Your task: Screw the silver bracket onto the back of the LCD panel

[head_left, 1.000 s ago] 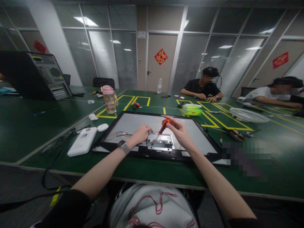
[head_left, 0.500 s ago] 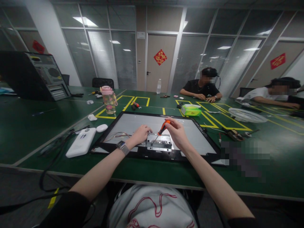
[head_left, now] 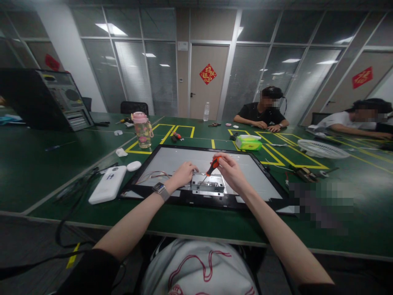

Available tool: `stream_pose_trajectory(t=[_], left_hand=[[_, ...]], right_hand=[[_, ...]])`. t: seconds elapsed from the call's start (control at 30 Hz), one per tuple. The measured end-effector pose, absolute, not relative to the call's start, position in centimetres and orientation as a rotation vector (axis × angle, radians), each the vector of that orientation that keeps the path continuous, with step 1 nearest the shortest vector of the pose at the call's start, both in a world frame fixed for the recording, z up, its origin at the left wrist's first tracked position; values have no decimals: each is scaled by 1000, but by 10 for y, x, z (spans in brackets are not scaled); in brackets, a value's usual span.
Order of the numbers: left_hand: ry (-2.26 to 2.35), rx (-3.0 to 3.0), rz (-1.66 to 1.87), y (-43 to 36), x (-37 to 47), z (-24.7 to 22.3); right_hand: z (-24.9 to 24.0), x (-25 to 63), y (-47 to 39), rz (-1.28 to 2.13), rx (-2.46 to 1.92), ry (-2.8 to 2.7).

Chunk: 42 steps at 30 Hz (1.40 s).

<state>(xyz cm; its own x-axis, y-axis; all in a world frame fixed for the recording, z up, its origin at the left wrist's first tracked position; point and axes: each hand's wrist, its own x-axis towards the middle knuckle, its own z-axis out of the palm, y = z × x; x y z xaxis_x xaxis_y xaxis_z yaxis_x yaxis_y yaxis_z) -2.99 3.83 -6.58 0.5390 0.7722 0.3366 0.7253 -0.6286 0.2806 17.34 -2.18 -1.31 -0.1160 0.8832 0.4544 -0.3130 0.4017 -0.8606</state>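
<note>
My right hand (head_left: 231, 171) is closed around the orange and black handle of a screwdriver (head_left: 213, 166). The screwdriver leans, its thin shaft running down and left to the lower left part of a silver metal bracket (head_left: 211, 186). My left hand (head_left: 185, 174), wearing a watch (head_left: 160, 189) on the wrist, grips the bracket's left end with bent fingers; the exact contact is partly hidden. Under both hands lies a large flat screen panel (head_left: 172, 157) with a pale back and a black frame. Thin wires (head_left: 153, 174) run over the panel left of my left hand.
Left of the panel lie a white power bank (head_left: 107, 185), a white oval case (head_left: 134, 166) and dark cables. Behind stand a pink-lidded bottle (head_left: 143, 133) and a computer tower (head_left: 39, 100). A green packet (head_left: 248, 142) and a white fan grille (head_left: 322, 149) lie right. Two people sit opposite.
The view has shifted slightly, so everything appears a little farther right. Both hands keep their places at the bracket, and the screwdriver tip stays at its lower left part.
</note>
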Motion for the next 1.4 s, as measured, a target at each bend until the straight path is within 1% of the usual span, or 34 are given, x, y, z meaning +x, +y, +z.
stream_pose_trajectory(t=[0.3,0.47,0.63,0.83,1.07,1.13,1.3,1.33,1.4], left_hand=[[1293,2656,661,37,-31,-66],[1278,2654,655,37,-30,-64],[1297,2651,654,35,-30,-62],[1296,2651,644,34,-30,-61],[1302,2644,658,34,-29,-61],[1295,2641,668,34,-29,-61],[1300,2650,671,33,-29,-61],[1302,2653,671,34,-29,-61],[1298,2658,675,34,-29,-61]], right_hand=[[-15,176,-19,1062,-647,-1300],[-14,174,-22,1085,-607,-1322],[-14,174,-22,1019,-654,-1366],[-10,174,-24,1154,-552,-1368],[-5,177,-29,1110,-549,-1558],[-3,176,-32,1013,-607,-1621],[-3,170,-37,465,-796,-1637],[-3,169,-38,410,-795,-1655],[-4,168,-39,430,-749,-1703]])
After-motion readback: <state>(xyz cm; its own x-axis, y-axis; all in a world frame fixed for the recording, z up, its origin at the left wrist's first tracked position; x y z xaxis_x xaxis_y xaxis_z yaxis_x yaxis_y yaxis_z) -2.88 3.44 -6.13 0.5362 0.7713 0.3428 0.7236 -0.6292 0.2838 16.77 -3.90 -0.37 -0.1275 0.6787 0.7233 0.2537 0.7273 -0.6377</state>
